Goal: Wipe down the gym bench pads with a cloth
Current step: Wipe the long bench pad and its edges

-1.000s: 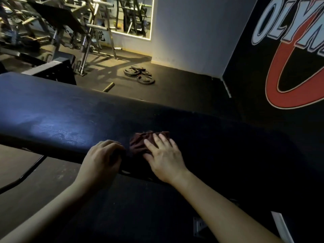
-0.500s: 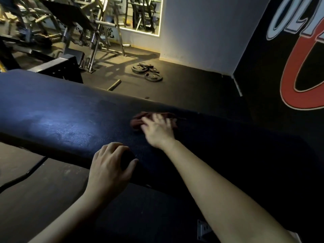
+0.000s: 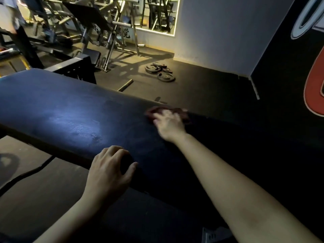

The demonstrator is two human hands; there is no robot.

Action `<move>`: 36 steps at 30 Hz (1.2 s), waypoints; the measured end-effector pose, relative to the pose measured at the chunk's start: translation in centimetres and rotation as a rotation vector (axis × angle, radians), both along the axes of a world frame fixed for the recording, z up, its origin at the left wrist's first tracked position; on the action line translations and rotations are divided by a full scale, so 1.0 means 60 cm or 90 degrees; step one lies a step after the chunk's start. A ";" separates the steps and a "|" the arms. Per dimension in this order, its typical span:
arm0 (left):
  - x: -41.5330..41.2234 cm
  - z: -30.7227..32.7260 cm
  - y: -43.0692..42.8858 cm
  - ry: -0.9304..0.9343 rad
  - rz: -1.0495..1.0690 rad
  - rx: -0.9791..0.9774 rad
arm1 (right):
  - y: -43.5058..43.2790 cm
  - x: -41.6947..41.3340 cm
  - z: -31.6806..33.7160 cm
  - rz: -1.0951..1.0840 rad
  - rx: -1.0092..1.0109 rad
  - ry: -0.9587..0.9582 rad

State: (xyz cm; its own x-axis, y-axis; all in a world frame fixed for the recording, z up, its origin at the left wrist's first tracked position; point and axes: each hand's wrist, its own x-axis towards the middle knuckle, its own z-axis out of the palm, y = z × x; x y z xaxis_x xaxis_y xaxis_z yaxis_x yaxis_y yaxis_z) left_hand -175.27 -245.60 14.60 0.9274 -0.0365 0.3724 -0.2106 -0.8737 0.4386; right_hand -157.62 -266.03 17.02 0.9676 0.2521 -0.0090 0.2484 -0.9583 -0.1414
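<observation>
The dark red cloth (image 3: 182, 112) lies bunched on the bench pad (image 3: 61, 109), right at its far edge and about midway along the stretch in view. The right hand (image 3: 168, 123) lies palm down on top of it, fingers stretched forward over the fabric and pressing it to the vinyl, not curled round it. Hand and cloth are both smeared by motion blur. The left hand (image 3: 110, 169) grips the pad's near edge, fingers hooked over the rim and thumb on the top surface, apparently bracing the bench.

This looks like the wiping step itself, mid-stroke at the far side of the pad. Towards the pad's left end a pale sheen shows, while the right end is too dark to judge. The next move probably calls for drawing the cloth back towards the near edge under steady pressure, then shifting sideways to a fresh strip, without letting the cloth slide off the far edge.

On the floor beyond the bench lie weight plates (image 3: 160, 71) and a short bar (image 3: 125, 85).
</observation>
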 end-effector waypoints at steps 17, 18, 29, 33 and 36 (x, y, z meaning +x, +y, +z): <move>0.028 0.002 -0.198 0.055 -0.129 0.060 | -0.435 -0.083 0.029 -0.457 -0.066 -0.004; 0.027 0.003 -0.200 0.056 -0.125 0.057 | -0.388 -0.071 0.022 -0.381 -0.063 -0.022; 0.006 0.011 -0.228 0.057 -0.105 0.034 | -0.405 -0.116 -0.001 -0.184 0.045 -0.023; -0.010 0.014 -0.212 0.051 -0.079 -0.028 | -0.340 -0.283 0.002 0.075 0.056 -0.081; -0.019 0.016 -0.200 0.049 -0.083 -0.041 | -0.316 -0.392 0.013 0.240 0.069 0.003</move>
